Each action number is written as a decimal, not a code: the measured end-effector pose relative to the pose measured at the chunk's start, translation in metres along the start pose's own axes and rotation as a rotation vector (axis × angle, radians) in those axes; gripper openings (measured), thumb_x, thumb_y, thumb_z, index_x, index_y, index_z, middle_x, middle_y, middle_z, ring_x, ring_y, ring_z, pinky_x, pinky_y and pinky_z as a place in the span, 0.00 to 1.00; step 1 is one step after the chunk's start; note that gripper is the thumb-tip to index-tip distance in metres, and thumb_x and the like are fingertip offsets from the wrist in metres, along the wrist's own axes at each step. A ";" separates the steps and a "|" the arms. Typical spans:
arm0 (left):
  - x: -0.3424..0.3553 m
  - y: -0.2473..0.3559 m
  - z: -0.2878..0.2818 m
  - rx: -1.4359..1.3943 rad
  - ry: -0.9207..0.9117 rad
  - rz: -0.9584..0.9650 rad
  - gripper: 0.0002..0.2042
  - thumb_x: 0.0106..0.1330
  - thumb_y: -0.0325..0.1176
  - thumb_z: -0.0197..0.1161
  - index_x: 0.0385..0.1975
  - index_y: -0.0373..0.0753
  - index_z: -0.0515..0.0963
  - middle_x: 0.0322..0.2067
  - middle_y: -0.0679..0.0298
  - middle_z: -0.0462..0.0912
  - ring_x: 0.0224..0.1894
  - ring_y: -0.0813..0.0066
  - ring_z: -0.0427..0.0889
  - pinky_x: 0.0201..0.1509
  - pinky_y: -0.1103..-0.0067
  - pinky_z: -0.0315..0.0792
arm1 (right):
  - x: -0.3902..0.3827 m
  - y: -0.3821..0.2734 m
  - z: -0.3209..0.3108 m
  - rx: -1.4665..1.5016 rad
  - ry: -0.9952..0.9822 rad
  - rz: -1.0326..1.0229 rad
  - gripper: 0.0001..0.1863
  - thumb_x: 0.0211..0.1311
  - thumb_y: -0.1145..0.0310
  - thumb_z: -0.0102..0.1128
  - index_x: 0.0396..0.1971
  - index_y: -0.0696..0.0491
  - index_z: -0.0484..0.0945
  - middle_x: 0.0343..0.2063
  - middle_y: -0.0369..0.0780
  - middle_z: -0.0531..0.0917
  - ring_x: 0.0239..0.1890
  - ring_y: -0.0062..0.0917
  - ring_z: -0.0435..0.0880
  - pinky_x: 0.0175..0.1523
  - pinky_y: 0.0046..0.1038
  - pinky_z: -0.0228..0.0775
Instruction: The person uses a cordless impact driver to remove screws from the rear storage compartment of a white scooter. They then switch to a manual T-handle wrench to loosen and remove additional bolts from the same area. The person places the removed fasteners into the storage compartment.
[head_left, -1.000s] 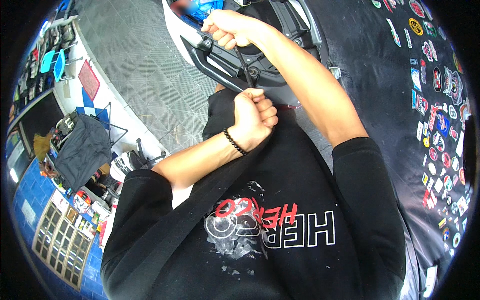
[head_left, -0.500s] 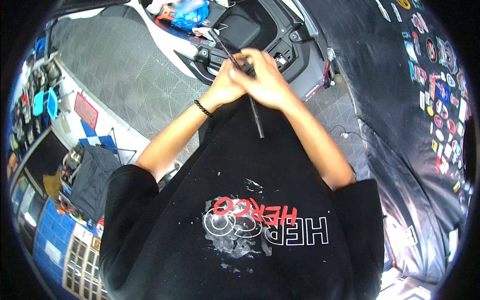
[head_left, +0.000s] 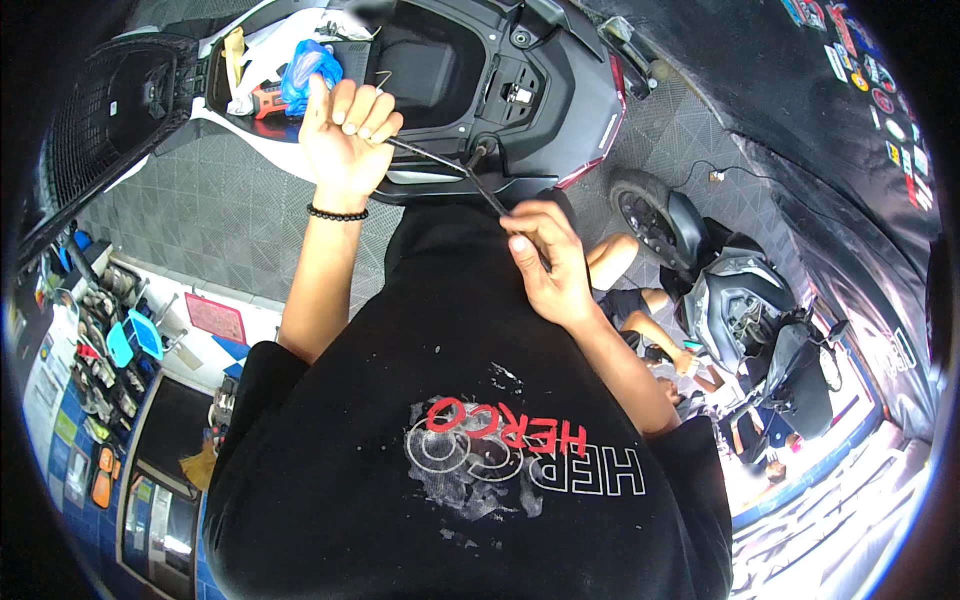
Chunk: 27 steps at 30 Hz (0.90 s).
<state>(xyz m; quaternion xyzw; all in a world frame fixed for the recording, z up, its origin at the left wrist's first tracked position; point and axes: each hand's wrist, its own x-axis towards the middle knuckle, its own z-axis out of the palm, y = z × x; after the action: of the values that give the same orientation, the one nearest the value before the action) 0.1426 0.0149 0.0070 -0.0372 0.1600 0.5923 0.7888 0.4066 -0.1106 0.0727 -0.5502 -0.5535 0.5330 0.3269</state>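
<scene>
Black, slim T-handle [head_left: 469, 173] spans the left hand [head_left: 348, 135] and right hand [head_left: 553, 268], both gripping it.

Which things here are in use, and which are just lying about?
In use:
- dark T-handled tool, gripped by left hand and right hand
- scooter, under the tool

Lying about:
- blue plastic bag
- orange-red object, kind unclear

Two bare hands, the left hand [head_left: 345, 140] and the right hand [head_left: 552, 258], share one black T-shaped tool [head_left: 484, 189]. There are one beaded bracelet [head_left: 338, 215], one blue bag [head_left: 303, 76], one red board [head_left: 215, 318] and two motorcycles: one grey-and-white scooter [head_left: 580, 130], one dark motorcycle [head_left: 735, 290]. At least two other people [head_left: 652, 327] show; their exact number is unclear.
</scene>
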 end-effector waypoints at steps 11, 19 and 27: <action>0.000 -0.013 -0.008 -0.058 -0.156 0.039 0.25 0.78 0.50 0.43 0.15 0.48 0.54 0.13 0.72 0.51 0.19 0.76 0.48 0.25 0.75 0.48 | 0.035 0.022 0.020 0.796 0.108 -0.319 0.30 0.77 0.63 0.47 0.08 0.53 0.59 0.08 0.35 0.64 0.16 0.26 0.65 0.40 0.39 0.66; -0.021 -0.020 -0.011 0.002 -0.110 0.188 0.21 0.77 0.47 0.45 0.17 0.50 0.58 0.16 0.75 0.52 0.21 0.79 0.50 0.30 0.77 0.52 | 0.050 0.019 0.013 0.984 0.119 -0.281 0.29 0.75 0.68 0.46 0.08 0.51 0.56 0.07 0.35 0.61 0.11 0.24 0.59 0.34 0.37 0.60; -0.073 -0.045 -0.016 0.068 -0.020 0.425 0.22 0.74 0.43 0.48 0.14 0.49 0.56 0.14 0.74 0.51 0.22 0.77 0.51 0.37 0.74 0.57 | 0.097 0.020 -0.010 1.148 -0.039 -0.081 0.30 0.73 0.66 0.46 0.07 0.47 0.51 0.04 0.34 0.54 0.09 0.20 0.49 0.25 0.32 0.53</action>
<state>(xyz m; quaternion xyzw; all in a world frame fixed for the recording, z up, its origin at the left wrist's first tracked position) 0.1641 -0.0699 0.0072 0.0299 0.1765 0.7399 0.6485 0.4038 -0.0185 0.0345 -0.2531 -0.2021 0.7452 0.5829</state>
